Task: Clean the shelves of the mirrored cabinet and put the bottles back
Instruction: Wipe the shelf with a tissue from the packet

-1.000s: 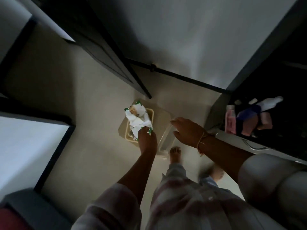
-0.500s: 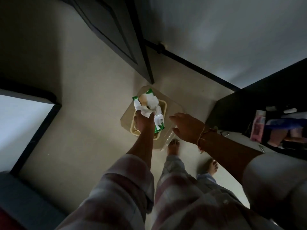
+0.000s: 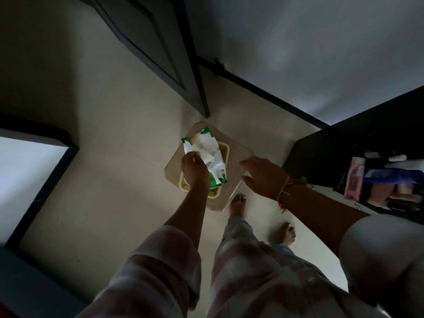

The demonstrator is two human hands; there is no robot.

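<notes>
My left hand (image 3: 194, 171) grips a white and green pack of wet wipes (image 3: 210, 157) and holds it over a beige bin (image 3: 174, 164) on the floor. My right hand (image 3: 263, 176) hovers to the right of the pack with its fingers spread and relaxed, holding nothing. At the far right, several bottles lie on a dark surface, among them a pink bottle (image 3: 354, 177) and a blue bottle (image 3: 390, 175).
A dark door (image 3: 146, 47) stands open behind the bin. A dark cabinet (image 3: 344, 143) fills the right side, with a white ledge (image 3: 328, 191) below it. My bare feet (image 3: 237, 204) stand just beside the bin. A dark-framed pane (image 3: 25, 171) is at left.
My left hand has lifted the wipes pack and turned it over the bin. My right hand has moved a little nearer the pack. The view has tilted down.
</notes>
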